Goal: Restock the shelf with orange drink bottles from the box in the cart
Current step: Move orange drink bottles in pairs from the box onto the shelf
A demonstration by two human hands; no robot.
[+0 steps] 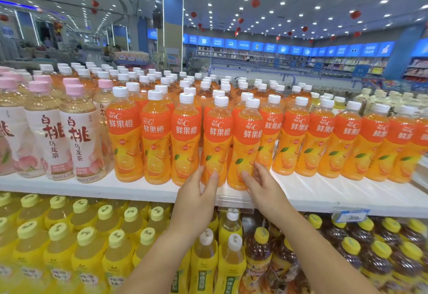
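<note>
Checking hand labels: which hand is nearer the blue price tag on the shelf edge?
Right. The right hand, gripping an orange bottle, is up-left of the blue price tag; the left hand is farther left, beyond it.

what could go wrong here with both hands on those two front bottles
1. The left hand and right hand grip low, near the bases. The left bottle and right bottle are tall and stand at the shelf front edge, so either might tip forward.
2. The neighbours are packed tight, so a hard push could topple some.
3. The tag holder sits under the wrists and could get knocked.
</note>
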